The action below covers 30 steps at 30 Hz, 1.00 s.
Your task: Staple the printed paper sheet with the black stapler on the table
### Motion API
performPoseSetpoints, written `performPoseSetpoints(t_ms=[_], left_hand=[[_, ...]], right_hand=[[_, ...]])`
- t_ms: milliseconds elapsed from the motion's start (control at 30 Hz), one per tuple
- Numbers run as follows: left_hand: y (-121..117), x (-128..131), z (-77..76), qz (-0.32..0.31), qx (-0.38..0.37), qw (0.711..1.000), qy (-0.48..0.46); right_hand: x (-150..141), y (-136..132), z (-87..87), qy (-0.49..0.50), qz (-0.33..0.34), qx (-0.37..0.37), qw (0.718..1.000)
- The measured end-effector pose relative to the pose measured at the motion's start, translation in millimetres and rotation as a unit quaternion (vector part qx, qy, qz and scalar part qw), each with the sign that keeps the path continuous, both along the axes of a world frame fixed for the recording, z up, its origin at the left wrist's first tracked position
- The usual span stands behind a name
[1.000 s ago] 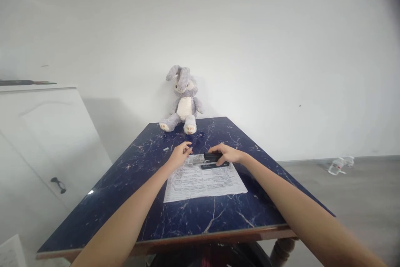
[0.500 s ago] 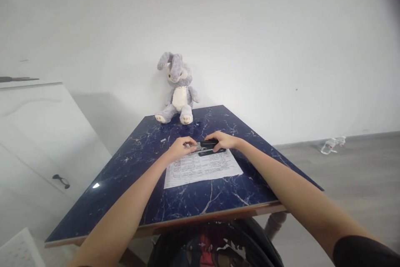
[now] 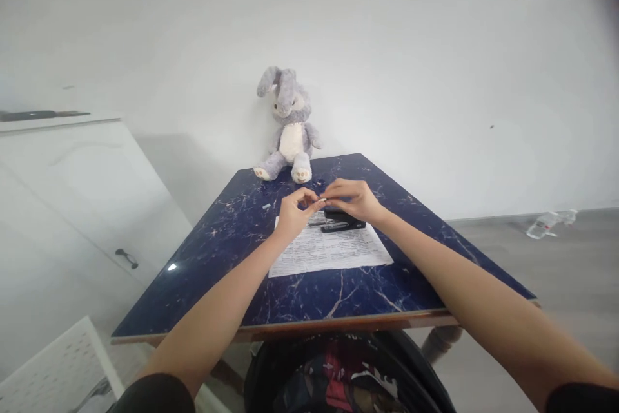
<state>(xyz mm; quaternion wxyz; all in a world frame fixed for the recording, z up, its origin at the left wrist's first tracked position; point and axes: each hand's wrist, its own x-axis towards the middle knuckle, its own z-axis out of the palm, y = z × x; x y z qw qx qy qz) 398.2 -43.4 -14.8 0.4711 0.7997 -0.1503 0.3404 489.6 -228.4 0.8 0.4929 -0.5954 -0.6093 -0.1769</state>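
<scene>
My left hand (image 3: 296, 212) and my right hand (image 3: 355, 199) meet above the table, fingertips pinched together. Between them is a small pale piece (image 3: 322, 200), which looks like a strip of staples. Just below my right hand a black stapler (image 3: 344, 225) lies on a printed sheet of paper (image 3: 331, 252), its top part raised from the base and partly hidden by my fingers. Another small pale strip (image 3: 265, 206) rests on the table left of my left hand.
A blue marble-patterned table (image 3: 217, 271) stands against the white wall. At its far end sits a grey plush rabbit (image 3: 293, 136). To the left is a white cabinet (image 3: 87, 207); a clear plastic item (image 3: 546, 226) lies on the floor at right.
My right hand has let go of the stapler and risen to meet my left hand. Both now pinch the small piece above the sheet. The whole view has shifted slightly.
</scene>
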Motion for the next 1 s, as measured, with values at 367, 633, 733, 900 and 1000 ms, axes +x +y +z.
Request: performPoseSetpoints(t_ms=[367,633,733,900,1000], left_hand=[[116,31,-25.6,0.294,0.211,0.928,0.090],[149,41,-48.7,0.323,0.318,0.836,0.308],[138,34,-39.3,0.348,0.328,0.825,0.300],[132,30,-32.1,0.334,0.311,0.841,0.290],[131,33,-33.4,0.335,0.307,0.845,0.281]], right_hand=[[83,-37,-33.7,0.235,-0.338,-0.042,0.910],[118,-49,-65.2,0.343,-0.419,-0.131,0.830],[126,-46,-70.2,0.320,-0.449,-0.155,0.820],[135,-45,-77.1,0.293,-0.470,-0.172,0.815],[134,-46,-76.9,0.280,-0.471,-0.177,0.818]])
